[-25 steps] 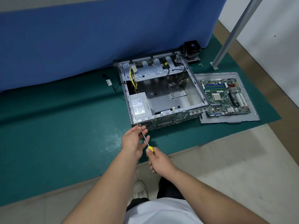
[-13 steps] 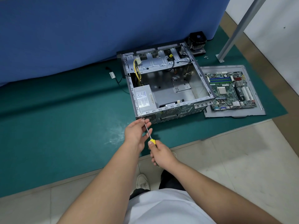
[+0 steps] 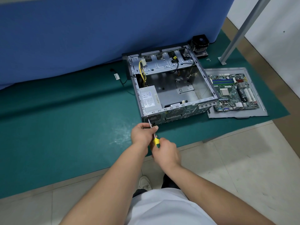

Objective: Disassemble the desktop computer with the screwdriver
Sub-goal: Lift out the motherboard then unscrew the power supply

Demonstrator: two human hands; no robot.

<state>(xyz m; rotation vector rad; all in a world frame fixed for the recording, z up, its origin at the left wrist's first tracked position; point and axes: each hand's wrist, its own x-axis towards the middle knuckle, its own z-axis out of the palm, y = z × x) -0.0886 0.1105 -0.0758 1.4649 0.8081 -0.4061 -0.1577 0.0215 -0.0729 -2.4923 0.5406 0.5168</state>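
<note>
An open grey computer case [image 3: 201,88] lies on a green mat [image 3: 65,114], its rear panel facing me. A silver power supply [image 3: 150,99] sits in its near left corner. The screwdriver [image 3: 155,141], yellow-handled, points its tip at the rear panel's left end, by the power supply. My right hand [image 3: 165,151] grips the handle. My left hand [image 3: 143,133] pinches the metal shaft just in front of the case.
A motherboard [image 3: 232,91] lies on a grey side panel [image 3: 259,109] right of the case. A black cooler fan [image 3: 199,44] and loose screws [image 3: 208,59] sit behind. A blue cloth wall [image 3: 97,33], a metal post [image 3: 240,31], a loose cable [image 3: 120,78] and my shoe [image 3: 145,182] are nearby.
The view has shifted slightly, with the case a little lower in frame than half a second ago. Both hands stay on the screwdriver at the rear panel's left corner.
</note>
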